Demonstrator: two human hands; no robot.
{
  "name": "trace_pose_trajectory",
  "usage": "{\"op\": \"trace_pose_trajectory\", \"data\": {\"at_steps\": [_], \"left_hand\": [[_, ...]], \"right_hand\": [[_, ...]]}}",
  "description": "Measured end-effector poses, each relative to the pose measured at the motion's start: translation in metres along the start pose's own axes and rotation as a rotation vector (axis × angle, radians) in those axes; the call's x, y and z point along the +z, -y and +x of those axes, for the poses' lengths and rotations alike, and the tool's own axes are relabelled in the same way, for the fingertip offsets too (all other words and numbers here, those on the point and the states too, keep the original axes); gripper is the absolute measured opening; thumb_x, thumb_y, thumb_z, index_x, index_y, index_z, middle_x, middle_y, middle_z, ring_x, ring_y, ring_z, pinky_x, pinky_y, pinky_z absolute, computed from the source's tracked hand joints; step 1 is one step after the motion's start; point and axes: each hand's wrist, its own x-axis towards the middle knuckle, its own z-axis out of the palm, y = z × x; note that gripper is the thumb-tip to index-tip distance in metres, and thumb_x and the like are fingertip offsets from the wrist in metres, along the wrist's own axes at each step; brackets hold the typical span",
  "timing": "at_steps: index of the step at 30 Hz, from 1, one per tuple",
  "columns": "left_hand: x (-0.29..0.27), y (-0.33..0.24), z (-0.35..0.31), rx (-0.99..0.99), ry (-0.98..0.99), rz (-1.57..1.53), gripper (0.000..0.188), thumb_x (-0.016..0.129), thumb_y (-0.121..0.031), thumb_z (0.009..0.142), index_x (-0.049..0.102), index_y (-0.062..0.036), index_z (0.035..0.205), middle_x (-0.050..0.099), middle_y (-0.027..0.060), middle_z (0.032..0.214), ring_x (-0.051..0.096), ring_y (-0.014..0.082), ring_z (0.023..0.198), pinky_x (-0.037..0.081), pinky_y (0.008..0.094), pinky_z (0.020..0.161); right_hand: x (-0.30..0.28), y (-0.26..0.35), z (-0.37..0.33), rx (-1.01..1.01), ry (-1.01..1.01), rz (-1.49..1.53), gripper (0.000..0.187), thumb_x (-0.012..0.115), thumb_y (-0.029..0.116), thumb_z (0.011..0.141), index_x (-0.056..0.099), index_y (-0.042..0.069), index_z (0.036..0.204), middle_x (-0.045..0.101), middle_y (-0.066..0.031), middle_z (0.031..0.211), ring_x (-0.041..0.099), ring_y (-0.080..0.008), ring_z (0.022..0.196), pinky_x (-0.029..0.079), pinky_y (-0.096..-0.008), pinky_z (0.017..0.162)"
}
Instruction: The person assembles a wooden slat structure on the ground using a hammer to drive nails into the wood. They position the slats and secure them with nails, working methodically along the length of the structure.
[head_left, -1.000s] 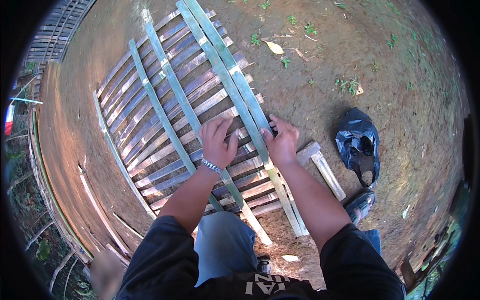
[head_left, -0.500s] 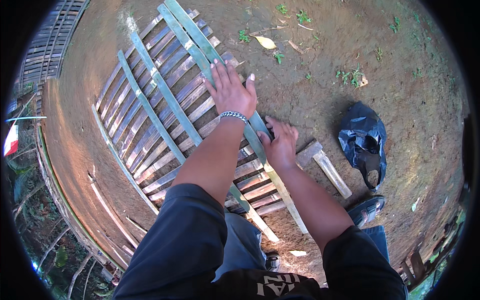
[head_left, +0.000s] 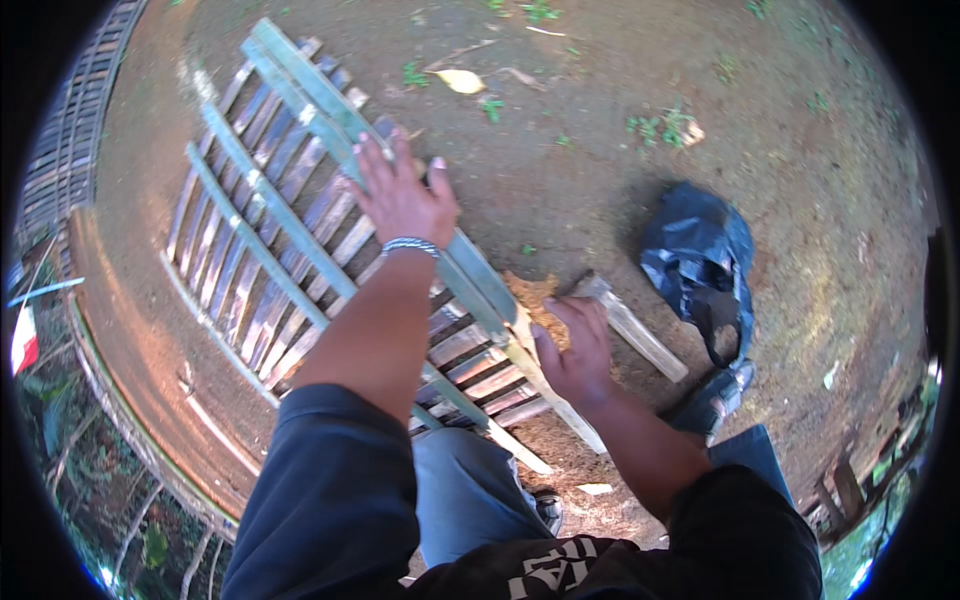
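A lattice panel of split bamboo lies on the dirt, with brownish cross slats (head_left: 325, 205) under several long green strips. Two of those strips (head_left: 340, 135) run side by side along the panel's right edge. My left hand (head_left: 408, 205) lies flat across this pair, its fingers spread and a chain bracelet at the wrist. Beside the pair's nearer part is my right hand (head_left: 578, 350), thumb apart from the fingers and close to the strip's pale end (head_left: 555, 390). Contact there is unclear through the blur, and I make out nothing held.
A black plastic bag (head_left: 700, 250) rests on the ground at the right. A short wooden piece (head_left: 640, 335) lies beyond my right hand, near a tan patch (head_left: 535, 300). My sandalled foot (head_left: 720, 400) is below the bag. Another slatted panel (head_left: 75, 130) stands far left.
The panel and ground have shifted left in view. My right hand has come off the paired strips to their right side, baring the tan patch. My left hand stays on them.
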Motion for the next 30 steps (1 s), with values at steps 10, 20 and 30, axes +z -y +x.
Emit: {"op": "trace_pose_trajectory", "data": {"at_steps": [10,20,30], "left_hand": [[0.005,0.002,0.002,0.011,-0.070,-0.037,0.070,0.050,-0.046,0.101,0.040,-0.0080,0.159,0.023,0.0274,0.168,0.019,0.0413,0.158,0.013,0.0642,0.125],[0.013,0.005,-0.001,0.011,-0.082,0.024,0.069,0.053,-0.046,0.100,0.042,-0.0095,0.158,0.024,0.0251,0.169,0.019,0.0386,0.158,0.012,0.0590,0.127],[0.009,0.011,-0.002,0.005,-0.111,-0.023,0.070,0.055,-0.043,0.097,0.045,-0.0085,0.157,0.026,0.0246,0.168,0.021,0.0375,0.158,0.014,0.0613,0.126]], "right_hand": [[-0.140,-0.081,0.027,0.121,-0.367,-0.566,0.016,0.057,-0.005,0.082,0.068,0.003,0.090,0.071,-0.0142,0.090,0.070,-0.0350,0.086,0.056,-0.0434,0.084],[-0.166,-0.126,0.069,0.379,0.094,-0.907,0.024,0.064,0.020,0.095,0.072,-0.001,0.103,0.071,-0.0251,0.103,0.068,-0.0426,0.099,0.054,-0.0497,0.090],[-0.158,-0.094,0.083,0.571,0.213,-0.953,0.032,0.071,0.035,0.092,0.075,0.005,0.104,0.074,-0.0232,0.104,0.071,-0.0416,0.098,0.057,-0.0498,0.088]]}}
